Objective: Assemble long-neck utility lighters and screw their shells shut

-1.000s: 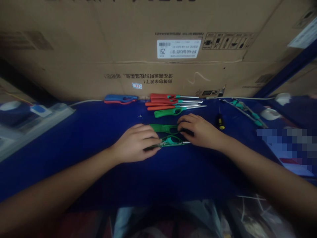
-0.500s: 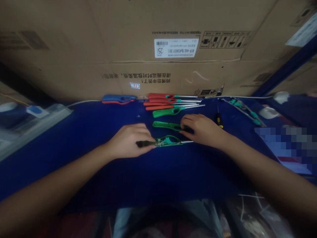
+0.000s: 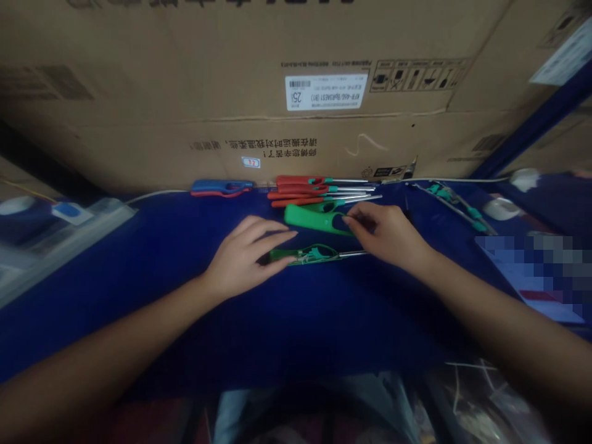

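My right hand [image 3: 382,231] pinches the looped end of a green half-shell [image 3: 314,217], its smooth outer face up, raised a little off the blue surface. Below it lies an opened green lighter [image 3: 314,253] with teal parts inside and a metal tube pointing right. My left hand [image 3: 247,256] is around the left end of this lighter, thumb and fingers spread apart; whether it touches the lighter is hard to tell. Just behind the half-shell are red lighters [image 3: 296,183] with metal tubes and another green one, partly covered.
A large cardboard box [image 3: 208,80] stands along the back. Blue and red handle shells [image 3: 222,187] lie at its foot. Metal rods with teal parts [image 3: 456,203] and a white roll [image 3: 502,208] are on the right. A clear plastic container [image 3: 69,243] is at the left.
My right hand has lifted the green half-shell and turned its outer face up. The fingers of my left hand have spread apart. The opened lighter sits slightly higher in view.
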`<action>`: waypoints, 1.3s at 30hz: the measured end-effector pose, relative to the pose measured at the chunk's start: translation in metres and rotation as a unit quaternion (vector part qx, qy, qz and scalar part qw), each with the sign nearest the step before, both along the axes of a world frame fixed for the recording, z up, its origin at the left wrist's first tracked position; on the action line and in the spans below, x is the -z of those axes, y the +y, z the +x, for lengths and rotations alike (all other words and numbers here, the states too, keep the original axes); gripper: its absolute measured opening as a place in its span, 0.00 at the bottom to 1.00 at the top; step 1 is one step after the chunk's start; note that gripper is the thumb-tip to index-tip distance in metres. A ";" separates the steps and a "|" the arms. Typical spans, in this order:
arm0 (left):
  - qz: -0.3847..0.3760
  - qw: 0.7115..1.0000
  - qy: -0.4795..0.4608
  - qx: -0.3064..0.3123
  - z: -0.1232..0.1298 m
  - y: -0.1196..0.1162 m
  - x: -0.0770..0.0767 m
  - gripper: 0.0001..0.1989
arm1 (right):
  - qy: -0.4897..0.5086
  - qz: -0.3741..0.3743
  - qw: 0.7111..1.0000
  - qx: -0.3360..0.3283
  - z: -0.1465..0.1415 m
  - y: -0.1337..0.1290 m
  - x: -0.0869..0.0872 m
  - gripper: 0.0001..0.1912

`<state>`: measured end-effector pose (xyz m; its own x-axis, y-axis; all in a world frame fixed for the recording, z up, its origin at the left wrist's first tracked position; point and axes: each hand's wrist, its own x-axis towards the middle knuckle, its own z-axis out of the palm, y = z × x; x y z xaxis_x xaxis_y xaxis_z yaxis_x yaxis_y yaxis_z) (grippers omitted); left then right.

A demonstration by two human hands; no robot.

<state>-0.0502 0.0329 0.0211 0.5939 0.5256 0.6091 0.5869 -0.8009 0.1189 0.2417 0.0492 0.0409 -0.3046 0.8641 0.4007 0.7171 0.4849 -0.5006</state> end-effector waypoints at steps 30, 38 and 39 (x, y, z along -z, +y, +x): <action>-0.232 0.966 0.032 -0.114 0.003 -0.002 -0.002 0.18 | 0.005 -0.099 0.972 -0.215 -0.007 -0.004 0.002 0.09; -0.269 0.958 0.027 -0.096 0.004 -0.003 0.002 0.17 | -0.062 -0.047 0.963 -0.259 -0.009 -0.002 0.011 0.03; -0.270 0.958 0.029 -0.096 0.004 -0.003 0.002 0.17 | -0.063 -0.041 0.962 -0.262 -0.009 -0.001 0.011 0.03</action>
<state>-0.0464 0.0303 0.0187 0.4790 0.8579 0.1863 0.7357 -0.5080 0.4480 0.2326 0.0482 0.0298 -0.7486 0.6060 0.2690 0.4427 0.7588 -0.4776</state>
